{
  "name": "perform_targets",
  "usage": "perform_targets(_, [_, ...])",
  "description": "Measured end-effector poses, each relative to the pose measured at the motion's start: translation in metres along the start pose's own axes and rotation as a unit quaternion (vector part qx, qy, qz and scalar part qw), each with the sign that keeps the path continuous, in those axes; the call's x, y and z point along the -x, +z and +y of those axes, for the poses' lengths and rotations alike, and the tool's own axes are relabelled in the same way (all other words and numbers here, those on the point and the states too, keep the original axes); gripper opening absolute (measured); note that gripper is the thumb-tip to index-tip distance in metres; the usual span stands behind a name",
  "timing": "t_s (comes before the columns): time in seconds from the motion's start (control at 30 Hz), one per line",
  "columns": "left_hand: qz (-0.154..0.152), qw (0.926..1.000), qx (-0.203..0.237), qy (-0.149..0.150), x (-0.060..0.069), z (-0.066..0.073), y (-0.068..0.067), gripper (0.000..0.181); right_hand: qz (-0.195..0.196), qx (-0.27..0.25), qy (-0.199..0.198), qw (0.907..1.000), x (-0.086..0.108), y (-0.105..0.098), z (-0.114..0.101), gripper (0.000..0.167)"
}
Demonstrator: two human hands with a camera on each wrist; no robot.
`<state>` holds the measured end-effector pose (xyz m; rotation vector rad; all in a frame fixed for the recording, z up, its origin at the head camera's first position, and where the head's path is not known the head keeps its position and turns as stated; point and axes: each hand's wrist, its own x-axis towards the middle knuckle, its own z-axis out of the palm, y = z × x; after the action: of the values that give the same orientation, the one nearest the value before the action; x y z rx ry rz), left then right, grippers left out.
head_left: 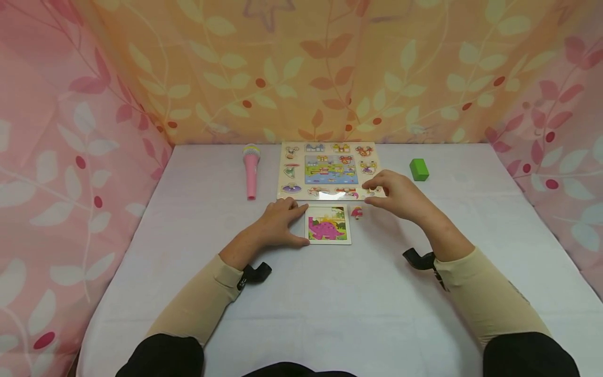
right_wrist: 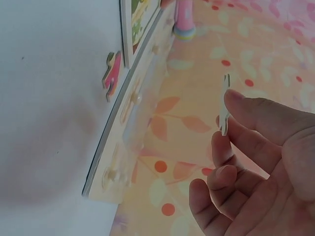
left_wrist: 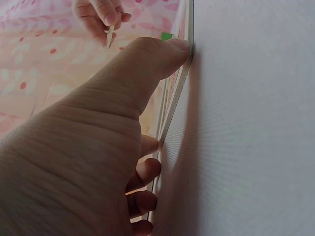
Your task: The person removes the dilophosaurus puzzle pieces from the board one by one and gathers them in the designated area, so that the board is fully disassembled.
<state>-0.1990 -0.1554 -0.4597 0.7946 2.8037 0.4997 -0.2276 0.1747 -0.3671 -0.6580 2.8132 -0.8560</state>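
Observation:
A small framed dinosaur jigsaw puzzle (head_left: 326, 229) lies flat on the white table. My left hand (head_left: 281, 222) holds it at its left side, with the thumb at the near corner and a finger at the far corner. In the left wrist view the thumb (left_wrist: 172, 51) presses its edge. Above the right part of a larger peg puzzle board (head_left: 303, 195), my right hand (head_left: 398, 195) pinches a thin, pale puzzle piece (right_wrist: 224, 105) edge-on; its picture is hidden. A loose pink puzzle piece (head_left: 357, 212) lies just right of the dinosaur puzzle.
The peg puzzle board, with several pictured pieces, lies just beyond the dinosaur puzzle. A pink toy microphone (head_left: 251, 173) is to its left, a green block (head_left: 419, 169) to its right. Patterned curtains (head_left: 330, 73) stand behind and on both sides.

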Motion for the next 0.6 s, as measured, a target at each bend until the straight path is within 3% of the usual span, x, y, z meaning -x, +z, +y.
perform_targets(0.6, [-0.001,1.0000,0.000,-0.003,0.000,0.000,0.001,0.102,-0.021,0.006,0.055,0.9983,0.006,-0.002,0.024,0.036])
